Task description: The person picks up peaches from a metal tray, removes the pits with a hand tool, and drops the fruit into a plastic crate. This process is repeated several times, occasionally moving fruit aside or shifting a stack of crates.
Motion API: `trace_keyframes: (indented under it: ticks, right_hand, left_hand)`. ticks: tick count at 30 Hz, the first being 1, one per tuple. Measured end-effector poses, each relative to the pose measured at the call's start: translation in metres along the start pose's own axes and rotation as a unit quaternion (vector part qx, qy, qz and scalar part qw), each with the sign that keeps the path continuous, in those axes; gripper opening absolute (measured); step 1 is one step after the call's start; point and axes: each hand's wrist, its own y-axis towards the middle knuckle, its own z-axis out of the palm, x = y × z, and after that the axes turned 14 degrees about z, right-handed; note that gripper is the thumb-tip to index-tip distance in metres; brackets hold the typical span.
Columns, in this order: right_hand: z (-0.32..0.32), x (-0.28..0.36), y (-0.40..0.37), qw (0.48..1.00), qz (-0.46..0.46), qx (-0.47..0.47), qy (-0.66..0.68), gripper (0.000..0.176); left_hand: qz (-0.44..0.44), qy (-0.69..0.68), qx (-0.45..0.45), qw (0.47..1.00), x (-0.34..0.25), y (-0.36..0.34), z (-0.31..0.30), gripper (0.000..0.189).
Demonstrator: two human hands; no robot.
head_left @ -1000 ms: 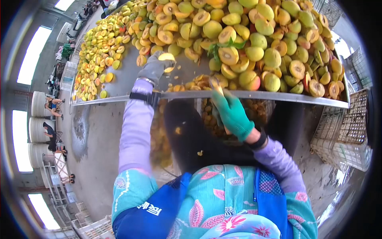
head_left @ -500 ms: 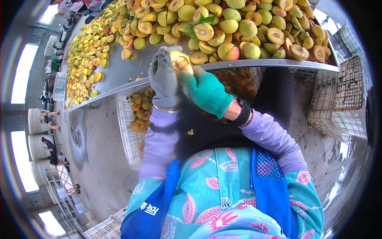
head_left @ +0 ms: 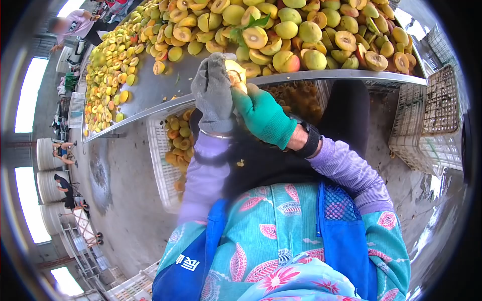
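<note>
My left hand (head_left: 213, 95), in a grey glove with dirty fingertips, is closed around a cut yellow peach (head_left: 236, 75). The peach's pale cut face shows toward my right hand (head_left: 263, 114), which wears a green knitted glove. That hand is closed, with its thumb and fingertips up against the peach. Whatever it grips is hidden by the fingers. Both hands are just over the near rim of a metal table (head_left: 165, 83), where many halved peaches (head_left: 309, 32) are heaped, some with stones showing.
Below the table edge stand a white crate of peach halves (head_left: 175, 143) and a container of brownish scraps (head_left: 298, 98). Stacked plastic crates (head_left: 427, 118) are at the right. Another person (head_left: 75, 25) is at the table's far left end. Large white tubs (head_left: 47, 185) line the left side.
Both hands have shifted slightly right, and the left hand has turned, tilting the peach. At the far left of the table a person has come into view.
</note>
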Motion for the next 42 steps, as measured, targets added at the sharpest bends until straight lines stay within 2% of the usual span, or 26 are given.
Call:
trace_keyframes:
  ticks: [3, 6, 8, 9, 10, 11, 13, 14, 15, 17, 18, 19, 20, 22, 23, 25, 26, 29, 30, 31, 34, 37, 38, 39, 41, 42]
  right_hand:
    - [-0.001, 0.010, -0.003, 0.989, 0.055, 0.066, 0.121, 0.042]
    - [-0.002, 0.013, -0.004, 0.968, 0.082, 0.117, 0.206, 0.041]
    - [-0.012, 0.029, -0.013, 0.941, 0.120, 0.183, 0.258, 0.040]
    - [-0.010, 0.029, -0.013, 0.946, 0.111, 0.164, 0.256, 0.040]
    - [-0.005, 0.027, -0.011, 0.952, 0.092, 0.145, 0.254, 0.041]
    - [-0.003, 0.026, -0.007, 0.957, 0.071, 0.125, 0.252, 0.041]
    - [-0.006, 0.023, 0.004, 0.968, 0.014, 0.128, 0.214, 0.041]
    - [-0.007, 0.021, 0.006, 0.973, -0.008, 0.128, 0.193, 0.041]
    - [-0.009, 0.027, 0.003, 0.958, 0.032, 0.162, 0.236, 0.041]
    - [-0.010, 0.038, -0.006, 0.914, 0.117, 0.224, 0.316, 0.040]
    - [-0.006, 0.032, -0.004, 0.908, 0.122, 0.220, 0.335, 0.040]
    - [-0.009, 0.036, -0.008, 0.926, 0.132, 0.166, 0.311, 0.042]
    - [-0.011, 0.026, -0.004, 0.955, 0.084, 0.166, 0.231, 0.042]
    - [-0.008, 0.017, 0.010, 0.949, 0.088, 0.179, 0.244, 0.042]
    - [-0.007, 0.022, 0.005, 0.918, 0.153, 0.185, 0.315, 0.042]
    - [-0.022, 0.032, 0.002, 0.763, 0.153, 0.413, 0.472, 0.041]
    - [-0.024, 0.033, 0.002, 0.796, 0.157, 0.385, 0.440, 0.041]
    - [-0.021, 0.036, 0.004, 0.869, 0.175, 0.289, 0.361, 0.041]
    - [-0.018, 0.041, 0.001, 0.885, 0.185, 0.251, 0.344, 0.041]
    - [-0.017, 0.046, -0.002, 0.900, 0.195, 0.214, 0.326, 0.041]
    - [-0.022, 0.067, -0.020, 0.803, 0.237, 0.348, 0.422, 0.040]
    - [-0.029, 0.034, -0.003, 0.802, 0.234, 0.404, 0.373, 0.041]
    - [-0.043, 0.032, 0.007, 0.783, 0.263, 0.443, 0.348, 0.039]
    - [-0.057, 0.052, -0.001, 0.794, 0.272, 0.445, 0.313, 0.035]
    - [-0.045, 0.041, 0.001, 0.933, 0.167, 0.283, 0.147, 0.033]
    - [-0.028, 0.018, 0.009, 0.957, 0.032, 0.231, 0.174, 0.036]
  left_hand:
    - [-0.022, 0.010, 0.049, 0.999, -0.003, 0.003, -0.004, 0.029]
    - [0.041, 0.119, 0.095, 0.988, 0.004, 0.009, -0.007, 0.028]
    - [0.032, 0.151, 0.108, 0.982, 0.005, 0.010, -0.007, 0.027]
    - [0.040, 0.170, 0.109, 0.979, 0.003, 0.017, -0.007, 0.027]
    - [0.040, 0.149, 0.107, 0.982, -0.006, 0.019, -0.004, 0.027]
    - [0.067, 0.068, 0.099, 0.991, -0.006, 0.021, -0.001, 0.017]
    - [0.018, -0.081, 0.083, 0.993, 0.000, 0.022, 0.002, 0.017]
    - [0.001, -0.047, 0.088, 0.995, 0.001, 0.025, -0.002, 0.017]
    - [-0.017, -0.014, 0.092, 0.996, -0.002, 0.028, -0.003, 0.017]
    - [0.004, -0.030, 0.056, 0.998, -0.004, 0.026, -0.002, 0.018]
    - [0.015, -0.044, 0.038, 0.998, -0.005, 0.027, 0.003, 0.018]
    - [0.009, 0.001, 0.087, 0.996, -0.007, 0.028, 0.005, 0.019]
    - [0.000, 0.048, 0.135, 0.990, -0.010, 0.030, 0.004, 0.019]
    - [-0.044, 0.152, 0.263, 0.952, -0.008, 0.044, -0.004, 0.023]
    - [-0.023, 0.150, 0.247, 0.957, -0.007, 0.046, 0.001, 0.021]
    - [0.015, 0.151, 0.210, 0.966, -0.013, 0.046, 0.006, 0.018]
    - [0.037, 0.184, 0.219, 0.958, -0.019, 0.045, 0.007, 0.016]
    - [0.035, 0.091, 0.160, 0.982, -0.006, 0.033, 0.007, 0.016]
    - [-0.013, 0.088, 0.159, 0.983, -0.006, 0.031, 0.005, 0.017]
    - [-0.018, 0.072, 0.149, 0.986, -0.008, 0.031, 0.005, 0.017]
    - [-0.036, 0.063, 0.111, 0.991, -0.015, 0.030, 0.004, 0.016]
    - [0.050, 0.010, 0.116, 0.992, 0.026, 0.019, -0.010, 0.018]
    - [0.054, -0.009, 0.117, 0.992, 0.029, 0.015, -0.013, 0.020]
    - [0.057, -0.028, 0.119, 0.991, 0.023, 0.013, -0.015, 0.023]
    - [0.044, -0.021, 0.079, 0.996, 0.019, 0.010, -0.010, 0.025]
    - [0.052, -0.010, 0.069, 0.996, 0.021, 0.007, -0.006, 0.026]
